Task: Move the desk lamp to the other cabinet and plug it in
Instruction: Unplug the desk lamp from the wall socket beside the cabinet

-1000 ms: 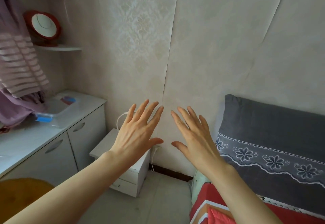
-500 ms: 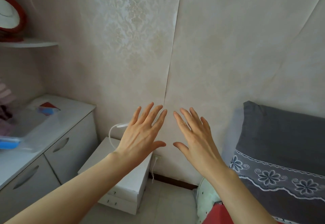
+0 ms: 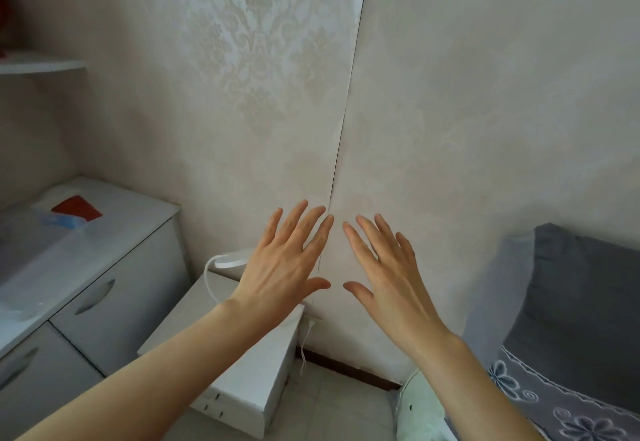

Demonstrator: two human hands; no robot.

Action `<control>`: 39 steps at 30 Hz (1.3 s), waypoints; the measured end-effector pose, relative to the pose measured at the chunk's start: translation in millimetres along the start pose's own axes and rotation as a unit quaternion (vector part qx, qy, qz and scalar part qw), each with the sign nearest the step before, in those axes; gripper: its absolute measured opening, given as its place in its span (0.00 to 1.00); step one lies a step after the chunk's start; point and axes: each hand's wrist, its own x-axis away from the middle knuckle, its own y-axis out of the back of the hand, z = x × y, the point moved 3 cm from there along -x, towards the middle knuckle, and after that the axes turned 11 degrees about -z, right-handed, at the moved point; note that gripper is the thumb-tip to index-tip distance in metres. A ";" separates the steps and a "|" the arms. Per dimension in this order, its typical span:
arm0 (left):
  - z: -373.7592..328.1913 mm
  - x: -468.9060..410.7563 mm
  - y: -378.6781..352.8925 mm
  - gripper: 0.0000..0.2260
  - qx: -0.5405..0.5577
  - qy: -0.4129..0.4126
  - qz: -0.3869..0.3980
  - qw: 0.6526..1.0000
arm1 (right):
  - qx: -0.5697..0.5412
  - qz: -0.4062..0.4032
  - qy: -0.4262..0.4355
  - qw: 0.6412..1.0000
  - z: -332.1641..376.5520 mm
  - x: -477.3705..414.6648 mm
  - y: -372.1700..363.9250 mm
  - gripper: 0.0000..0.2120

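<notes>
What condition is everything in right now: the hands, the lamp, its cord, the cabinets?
Left hand: open, fingers spread, holding nothing.
Right hand: open, fingers spread, holding nothing.
Desk lamp: on the small white cabinet, mostly hidden behind the left hand, untouched.
Lamp cord: hanging down by the wall; whether it is plugged in cannot be told.
Small white cabinet: drawers shut.
Long cabinet: doors shut.

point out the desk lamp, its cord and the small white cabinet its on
desk lamp (image 3: 231, 260), head view, on the flat white lamp head left of the left hand
cord (image 3: 304, 347), head view, on the hanging stretch by the wall
small white cabinet (image 3: 242, 371), head view, on its right side panel
</notes>
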 end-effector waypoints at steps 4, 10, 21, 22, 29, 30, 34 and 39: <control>0.4 -27.7 -35.6 0.44 -0.001 0.023 0.008 1.000 | -0.019 0.004 0.009 1.000 -33.9 -20.1 -34.4 0.40; -2.1 -45.5 -88.2 0.44 0.008 0.047 0.028 0.998 | -0.066 0.007 0.007 0.998 -60.2 -34.0 -84.8 0.39; 6.1 -7.6 -237.3 0.42 0.082 0.045 0.003 0.996 | -0.065 -0.026 0.008 0.997 -87.8 -10.7 -228.3 0.36; 8.6 1.1 -254.2 0.42 0.085 0.035 0.003 0.996 | -0.063 -0.029 0.011 0.998 -88.4 -5.0 -245.8 0.35; 23.3 50.3 -380.0 0.42 0.075 0.003 0.026 0.997 | -0.041 -0.045 0.015 0.998 -94.1 37.7 -375.0 0.36; 25.5 55.0 -394.1 0.42 0.077 0.005 0.023 0.997 | -0.038 -0.049 0.017 0.998 -95.6 42.5 -390.4 0.36; 30.3 74.2 -455.9 0.42 0.054 -0.004 0.015 0.998 | -0.030 -0.070 0.028 0.997 -102.5 66.2 -451.6 0.36; 36.8 96.6 -521.1 0.43 0.022 -0.040 0.001 0.999 | -0.025 -0.115 0.049 0.992 -107.2 94.4 -516.3 0.36</control>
